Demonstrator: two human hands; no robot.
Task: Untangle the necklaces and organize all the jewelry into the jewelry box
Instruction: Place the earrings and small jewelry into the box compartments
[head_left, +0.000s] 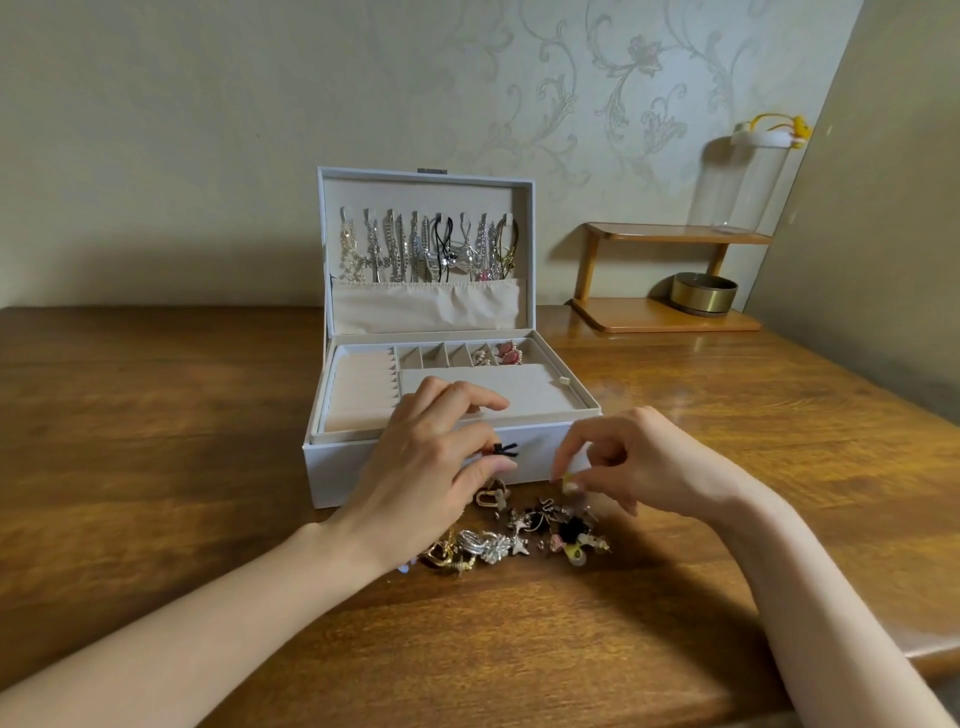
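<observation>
Jewelry is what both hands are busy with. A small black bow piece (503, 450) is pinched between the thumb and fingertips of the left grip (431, 467), a bare hand. It is held just above the desk and against the front wall of the jewelry box (332, 467), probably lifted clear so it can be looked over or paired. The right grip (639, 462), also a bare hand, is curled with its fingertips closed on a small pale piece (571, 467), too small to identify. It hangs level with the bow, a short gap apart, which suggests the two are being compared or separated.

Directly below both grips, touching neither, a loose pile of jewelry (519, 535) lies on the wooden desk (156, 415) just in front of the box: gold, silver, black and pink bits, heaped together.

Behind the hands the box stands open. Its tray has ring rolls (363, 389) on the left and a back row of small compartments, with pink pieces (506, 354) in those towards the right. Necklaces (426, 249) hang in a row from hooks in the raised lid, so the sorting looks partly done.

Further right, against the wall, a wooden shelf (670, 314) holds a brass tin (702, 293) and a clear bottle (748, 182).
</observation>
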